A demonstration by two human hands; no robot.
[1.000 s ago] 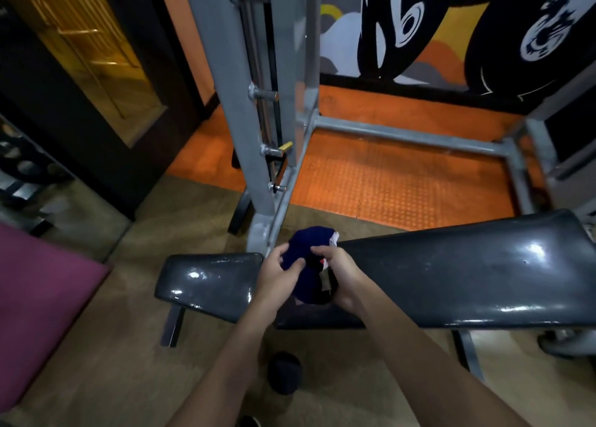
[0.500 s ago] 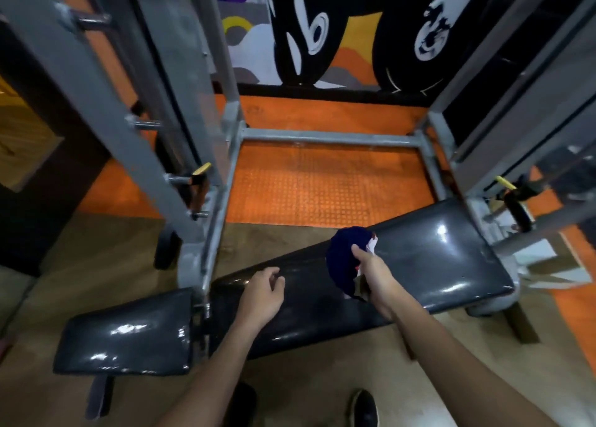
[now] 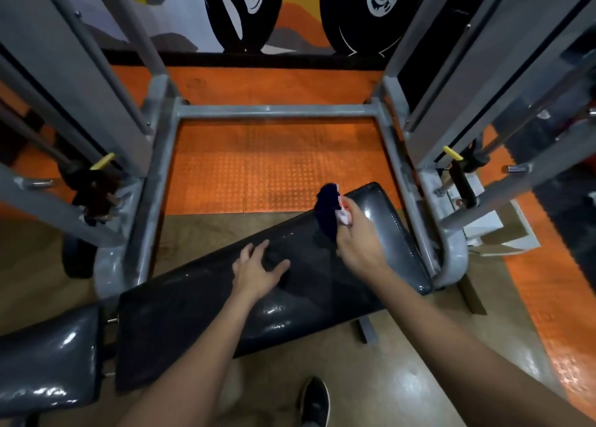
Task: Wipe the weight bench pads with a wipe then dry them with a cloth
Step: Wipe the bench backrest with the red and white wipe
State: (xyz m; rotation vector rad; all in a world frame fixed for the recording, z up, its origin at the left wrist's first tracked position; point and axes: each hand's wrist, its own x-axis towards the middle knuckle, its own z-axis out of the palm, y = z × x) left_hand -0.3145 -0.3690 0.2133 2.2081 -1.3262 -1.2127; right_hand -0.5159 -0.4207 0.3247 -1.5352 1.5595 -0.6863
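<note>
From the head camera I look straight down on the long black back pad (image 3: 200, 313), which runs slantwise from lower left up to the right, its far end lying between the two grey uprights of the rack (image 3: 274, 110). The shorter seat pad (image 3: 48, 359) sits just beside it at the lower left, a narrow gap with metal fittings between them.

My right hand (image 3: 358, 236) is over the far end of the back pad, fingers curled round a bunched dark blue cloth (image 3: 327, 210); a bit of white, perhaps the wipe (image 3: 343, 215), shows pinched in the same grip, though I cannot tell for sure what it is. Whether the bundle touches the pad, I cannot tell.

My left hand (image 3: 258, 268) lies on the middle of the back pad, fingers spread and relaxed, holding nothing.

Behind the bench the floor is orange studded mat (image 3: 274, 165); nearer me it is tan. One black shoe (image 3: 314, 401) shows at the bottom edge
</note>
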